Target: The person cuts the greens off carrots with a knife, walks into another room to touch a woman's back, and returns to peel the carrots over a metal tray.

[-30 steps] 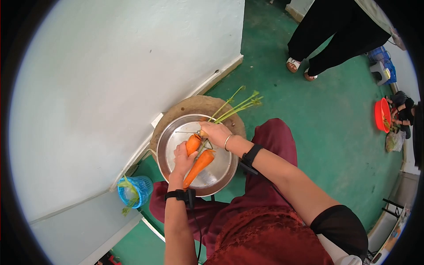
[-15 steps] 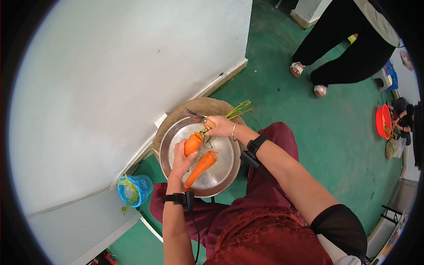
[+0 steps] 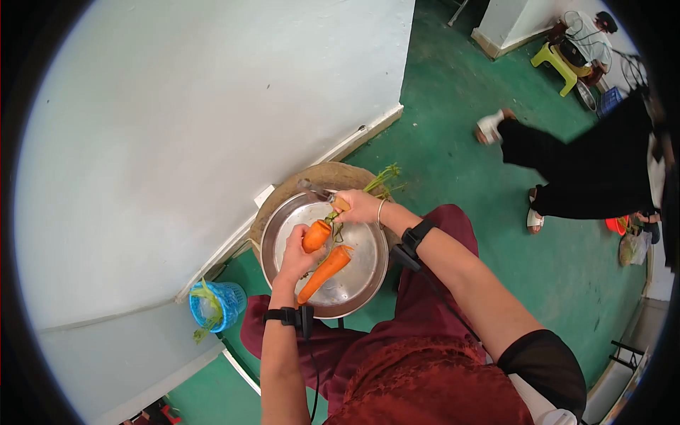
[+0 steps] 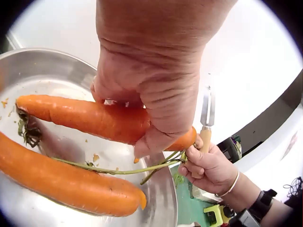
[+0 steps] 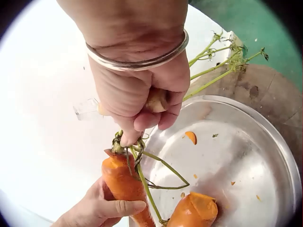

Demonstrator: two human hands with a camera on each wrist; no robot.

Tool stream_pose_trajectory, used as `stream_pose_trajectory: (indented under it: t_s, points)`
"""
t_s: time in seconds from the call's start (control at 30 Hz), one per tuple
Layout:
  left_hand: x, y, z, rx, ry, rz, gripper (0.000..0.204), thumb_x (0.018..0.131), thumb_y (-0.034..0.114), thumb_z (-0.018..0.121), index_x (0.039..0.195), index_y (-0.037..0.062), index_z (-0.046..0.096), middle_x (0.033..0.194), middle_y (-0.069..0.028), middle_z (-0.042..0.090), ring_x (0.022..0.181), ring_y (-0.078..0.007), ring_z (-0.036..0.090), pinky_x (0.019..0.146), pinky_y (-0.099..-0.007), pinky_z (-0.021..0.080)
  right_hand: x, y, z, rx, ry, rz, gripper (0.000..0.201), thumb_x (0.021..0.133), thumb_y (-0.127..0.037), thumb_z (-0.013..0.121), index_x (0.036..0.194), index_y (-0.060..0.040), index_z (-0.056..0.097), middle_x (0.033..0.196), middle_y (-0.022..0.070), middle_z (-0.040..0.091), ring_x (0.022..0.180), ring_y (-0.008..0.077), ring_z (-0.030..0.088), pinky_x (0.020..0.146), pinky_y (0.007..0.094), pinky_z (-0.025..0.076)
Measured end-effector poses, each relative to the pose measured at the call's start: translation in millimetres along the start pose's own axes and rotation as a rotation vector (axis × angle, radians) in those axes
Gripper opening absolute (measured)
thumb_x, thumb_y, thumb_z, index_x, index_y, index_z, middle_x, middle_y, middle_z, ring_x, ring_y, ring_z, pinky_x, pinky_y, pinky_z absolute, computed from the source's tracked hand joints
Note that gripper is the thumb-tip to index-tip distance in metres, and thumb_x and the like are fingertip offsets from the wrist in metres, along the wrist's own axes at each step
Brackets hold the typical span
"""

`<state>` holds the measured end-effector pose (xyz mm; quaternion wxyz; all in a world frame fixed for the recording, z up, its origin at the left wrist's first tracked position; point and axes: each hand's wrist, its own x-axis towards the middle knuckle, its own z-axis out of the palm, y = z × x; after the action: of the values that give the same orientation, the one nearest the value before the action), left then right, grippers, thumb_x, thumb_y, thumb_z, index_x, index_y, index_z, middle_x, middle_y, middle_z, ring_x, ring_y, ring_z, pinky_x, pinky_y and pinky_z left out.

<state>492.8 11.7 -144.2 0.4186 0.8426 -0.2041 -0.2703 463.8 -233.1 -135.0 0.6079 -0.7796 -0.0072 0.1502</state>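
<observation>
My left hand (image 3: 296,256) grips a carrot (image 3: 316,236) above a steel basin (image 3: 368,280), its cut top end tilted toward my right hand. In my right hand (image 3: 363,207) is a peeler with a wooden handle (image 4: 206,138), its metal head pointing away over the basin's far rim. The thumb and fingers of that hand are at the carrot's crown, pinching the green stems there. Leafy stem ends (image 5: 213,78) stick out past the right hand. A second carrot (image 3: 326,274), its top also cut, lies in the basin beside the held one.
Small orange scraps (image 5: 191,137) lie in the basin. It stands on a round brown stump (image 3: 340,171) close to the white wall (image 3: 177,142). A blue basket (image 3: 227,306) with greens stands at the left. A person in black trousers (image 3: 581,170) walks at the right.
The peeler has swung from pointing left over the basin to pointing up-left past its far rim. The leafy stems reach out less far beyond my right hand. The other person has stepped to the right.
</observation>
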Motion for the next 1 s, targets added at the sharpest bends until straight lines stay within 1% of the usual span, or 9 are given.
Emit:
stream_pose_trajectory:
  t_s: [0.07,0.1,0.17,0.27,0.47,0.6,0.67,0.87,1.0]
  points:
    - [-1.9,29.5,-4.2,0.067,-0.043,-0.09,0.052,0.064,0.002,0.069,0.111,0.0035,0.049,0.094,-0.0034,0.054,0.087,-0.0126,0.053,0.081,-0.026,0.044,3.7,6.6,5.3,-0.099,0.032,-0.118,0.025,0.074,-0.012,0.072,0.081,-0.008,0.048,0.066,0.0011,0.054,0.052,0.0095,0.051,0.049,0.0259,0.043]
    - [-1.1,22.7,-1.2,0.022,-0.027,-0.044,0.05,0.062,0.002,0.068,0.109,0.0032,0.051,0.091,-0.0037,0.055,0.086,-0.0126,0.053,0.08,-0.0259,0.044,4.5,8.5,6.9,-0.148,0.05,-0.178,0.025,0.073,-0.013,0.072,0.081,-0.0078,0.049,0.065,0.0011,0.054,0.052,0.0098,0.051,0.05,0.0262,0.044]
    - [2.5,2.7,6.9,-0.068,0.006,0.053,0.046,0.06,0.002,0.066,0.104,0.0026,0.054,0.087,-0.0044,0.056,0.083,-0.0128,0.053,0.078,-0.0256,0.044,1.4,-2.1,3.1,-0.077,0.009,-0.059,0.025,0.074,-0.012,0.072,0.08,-0.0078,0.049,0.066,0.0009,0.054,0.052,0.0096,0.051,0.049,0.0261,0.044]
    - [0.5,4.5,7.4,-0.029,0.018,0.008,0.046,0.058,0.007,0.066,0.103,0.0077,0.057,0.1,-0.0084,0.058,0.099,-0.028,0.05,0.088,-0.0358,0.041,1.7,-2.1,1.6,0.029,-0.049,0.064,0.024,0.074,-0.011,0.072,0.08,-0.0078,0.048,0.065,0.0002,0.053,0.052,0.0095,0.052,0.048,0.0256,0.043]
    - [-7.2,24.0,-0.7,0.022,0.063,0.075,0.051,0.056,0.006,0.066,0.107,0.0079,0.056,0.1,-0.0089,0.056,0.099,-0.0284,0.048,0.09,-0.0352,0.04,9.6,12.2,2.1,0.144,-0.11,0.08,0.027,0.074,-0.008,0.072,0.079,-0.0087,0.045,0.075,0.0004,0.055,0.056,0.0084,0.052,0.047,0.0234,0.043]
    - [-3.4,4.4,1.8,-0.13,0.035,0.049,0.055,0.056,0.004,0.067,0.109,0.007,0.055,0.106,-0.0109,0.053,0.099,-0.0261,0.049,0.091,-0.0336,0.04,12.8,19.7,7.8,0.266,-0.107,0.048,0.028,0.074,-0.007,0.072,0.079,-0.0091,0.044,0.083,0.0018,0.055,0.059,0.0078,0.053,0.047,0.0225,0.044]
    - [-1.5,-2.0,2.0,-0.177,0.015,0.037,0.055,0.056,0.003,0.067,0.11,0.0064,0.054,0.107,-0.0099,0.052,0.1,-0.0229,0.05,0.09,-0.0319,0.041,13.6,22.1,9.8,0.295,-0.1,0.045,0.028,0.074,-0.006,0.072,0.079,-0.0092,0.044,0.08,0.0013,0.055,0.057,0.0077,0.052,0.047,0.0224,0.044]
    - [-3.3,39.2,-34.3,-0.396,0.087,0.031,0.054,0.058,-0.001,0.065,0.11,0.0061,0.052,0.103,-0.0036,0.05,0.099,-0.015,0.052,0.087,-0.0276,0.042,10.7,36.9,-0.3,0.216,0.062,0.1,0.029,0.072,-0.01,0.073,0.079,-0.0076,0.046,0.064,0.001,0.053,0.05,0.009,0.051,0.045,0.025,0.043]
    - [4.5,26.9,-24.8,-0.237,0.198,0.052,0.053,0.058,-0.001,0.064,0.109,0.0112,0.053,0.101,-0.0047,0.052,0.099,-0.024,0.05,0.087,-0.0321,0.042,9.2,-11.1,-11.5,0.112,0.071,0.045,0.027,0.074,-0.009,0.072,0.079,-0.0082,0.045,0.064,-0.0002,0.051,0.051,0.0083,0.05,0.045,0.0245,0.042]
